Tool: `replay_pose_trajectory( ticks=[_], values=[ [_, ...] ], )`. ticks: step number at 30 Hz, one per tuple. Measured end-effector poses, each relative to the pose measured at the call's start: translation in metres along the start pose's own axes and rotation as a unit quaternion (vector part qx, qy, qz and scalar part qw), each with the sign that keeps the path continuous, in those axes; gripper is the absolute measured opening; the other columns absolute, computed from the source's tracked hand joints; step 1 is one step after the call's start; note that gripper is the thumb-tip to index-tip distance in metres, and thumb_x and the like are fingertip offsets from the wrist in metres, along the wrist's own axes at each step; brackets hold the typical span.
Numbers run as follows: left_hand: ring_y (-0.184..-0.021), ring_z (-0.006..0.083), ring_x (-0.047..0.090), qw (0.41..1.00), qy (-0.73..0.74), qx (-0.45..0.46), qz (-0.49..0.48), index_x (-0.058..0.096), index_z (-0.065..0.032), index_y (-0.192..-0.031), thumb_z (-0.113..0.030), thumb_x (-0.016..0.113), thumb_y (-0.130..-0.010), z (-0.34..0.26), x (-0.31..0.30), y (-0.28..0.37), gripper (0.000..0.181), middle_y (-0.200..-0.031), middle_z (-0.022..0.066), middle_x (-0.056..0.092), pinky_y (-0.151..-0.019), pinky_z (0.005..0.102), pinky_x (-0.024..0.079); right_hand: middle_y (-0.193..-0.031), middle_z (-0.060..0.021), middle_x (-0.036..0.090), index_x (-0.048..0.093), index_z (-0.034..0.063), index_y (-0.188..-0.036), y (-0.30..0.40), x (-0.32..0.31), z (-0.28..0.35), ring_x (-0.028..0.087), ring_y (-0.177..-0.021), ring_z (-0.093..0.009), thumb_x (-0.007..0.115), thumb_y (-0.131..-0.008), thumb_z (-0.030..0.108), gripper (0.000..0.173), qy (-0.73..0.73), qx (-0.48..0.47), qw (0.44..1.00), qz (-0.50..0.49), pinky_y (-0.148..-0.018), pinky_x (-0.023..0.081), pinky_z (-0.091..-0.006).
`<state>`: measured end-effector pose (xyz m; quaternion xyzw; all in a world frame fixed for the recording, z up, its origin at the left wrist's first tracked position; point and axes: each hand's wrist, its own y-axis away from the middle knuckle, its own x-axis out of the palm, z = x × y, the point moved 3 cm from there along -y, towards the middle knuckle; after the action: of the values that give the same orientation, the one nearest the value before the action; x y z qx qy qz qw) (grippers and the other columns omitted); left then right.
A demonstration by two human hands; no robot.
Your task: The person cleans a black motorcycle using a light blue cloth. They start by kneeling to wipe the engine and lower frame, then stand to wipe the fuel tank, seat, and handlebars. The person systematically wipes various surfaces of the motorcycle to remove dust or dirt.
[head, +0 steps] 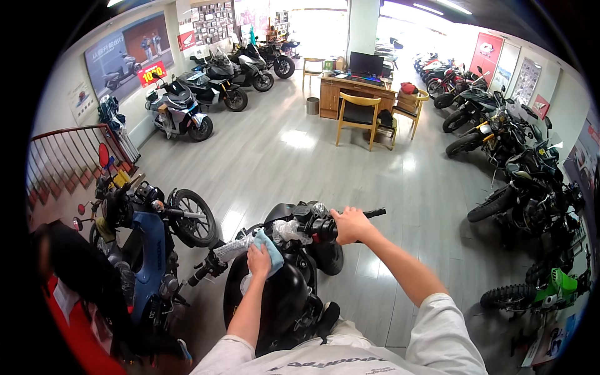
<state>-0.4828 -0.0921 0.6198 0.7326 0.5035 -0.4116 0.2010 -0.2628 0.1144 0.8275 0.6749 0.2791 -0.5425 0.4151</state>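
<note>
Before me stands a black motorcycle, its fuel tank [276, 300] just below my arms. My left hand [259, 260] presses a folded light-blue cloth [273, 252] near the front of the tank, behind the handlebar. Around the right end of the handlebar my right hand [350, 226] is closed on the rubber grip [329, 229], beside a brake lever [376, 213]. Bubble wrap [234, 248] covers the left part of the handlebar, and clear plastic [287, 231] covers its middle. The left handlebar grip [199, 276] is free of my hands.
Close on the left is a blue Honda motorcycle [149, 248], with a person in dark clothes [84, 276] beside it. Motorcycles [520, 187] line the right wall; scooters [180, 110] stand at the back left. A wooden desk [330, 96] and chair [358, 115] stand ahead. A stair railing [70, 150] is left.
</note>
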Motion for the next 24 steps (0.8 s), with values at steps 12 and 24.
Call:
replay_pose_trajectory(
  ticks=[12, 24],
  values=[
    [-0.095, 0.0427, 0.061, 0.993, 0.042, -0.107, -0.023, 0.066, -0.0041, -0.103, -0.048, 0.040, -0.091, -0.030, -0.012, -0.012, 0.052, -0.100, 0.0237, 0.065, -0.083, 0.0520, 0.047, -0.114, -0.0228, 0.055, 0.041, 0.0052, -0.137, 0.007, -0.005, -0.003, 0.054, -0.108, -0.037, 0.062, -0.067, 0.027, 0.076, -0.016, 0.005, 1.000, 0.009, -0.094, 0.043, -0.0444],
    [-0.099, 0.0439, 0.059, 0.878, 0.340, -0.330, -0.064, 0.059, 0.0078, -0.107, -0.037, 0.049, -0.093, 0.038, 0.034, 0.040, 0.048, -0.106, 0.0298, 0.061, -0.084, 0.0478, 0.046, -0.109, -0.0247, 0.057, 0.043, 0.0146, -0.136, 0.000, 0.000, 0.000, 0.057, -0.103, -0.039, 0.069, -0.060, 0.025, 0.081, -0.031, 0.015, 0.999, 0.025, -0.088, 0.050, -0.0433]
  ],
)
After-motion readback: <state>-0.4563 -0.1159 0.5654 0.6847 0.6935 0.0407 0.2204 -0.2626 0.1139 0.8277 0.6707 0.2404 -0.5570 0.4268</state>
